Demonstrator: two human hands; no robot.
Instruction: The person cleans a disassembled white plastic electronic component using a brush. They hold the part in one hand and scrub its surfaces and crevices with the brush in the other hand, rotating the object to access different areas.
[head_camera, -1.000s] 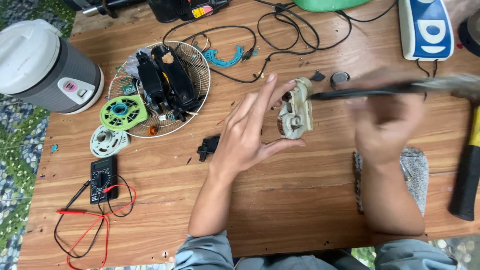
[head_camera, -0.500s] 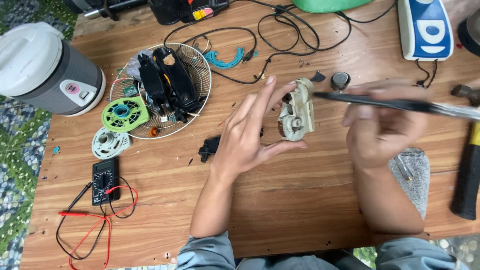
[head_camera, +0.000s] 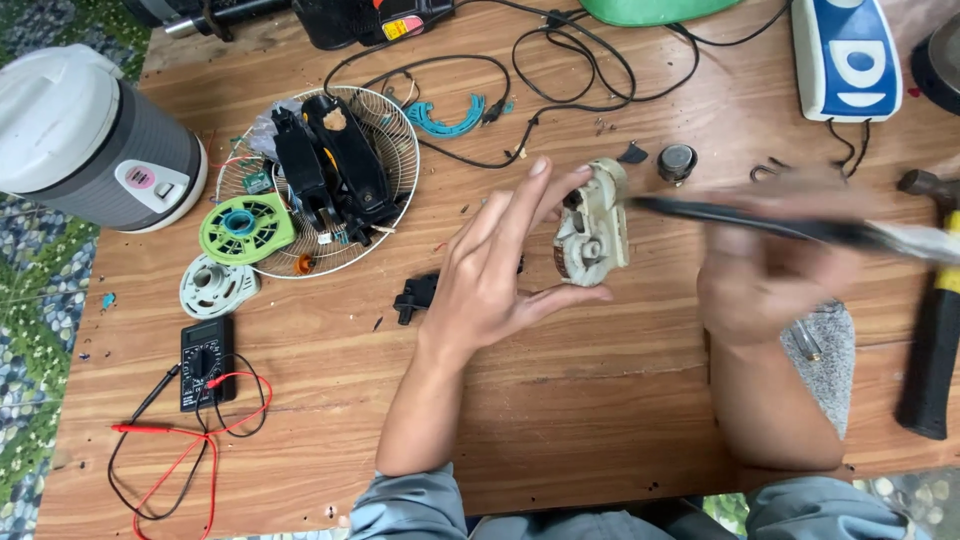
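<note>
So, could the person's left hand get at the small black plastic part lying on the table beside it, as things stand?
Probably not right away: the left hand is pinching the beige motor housing, so it is occupied. The small black part lies uncovered on the wooden table just beside that wrist, with nothing across the way.

On the wooden worktop (head_camera: 600, 440): 1 grey-and-white rice cooker (head_camera: 85, 140) at upper left, 1 round wire fan grille (head_camera: 400, 150), 1 green plastic disc (head_camera: 247, 227), 1 pale grey disc (head_camera: 215, 285), 1 black multimeter (head_camera: 205, 362) at lower left, 1 black-handled hammer (head_camera: 930, 330) at right, 1 blue-and-white iron (head_camera: 845, 55), 1 cream motor housing (head_camera: 595, 225).
</note>
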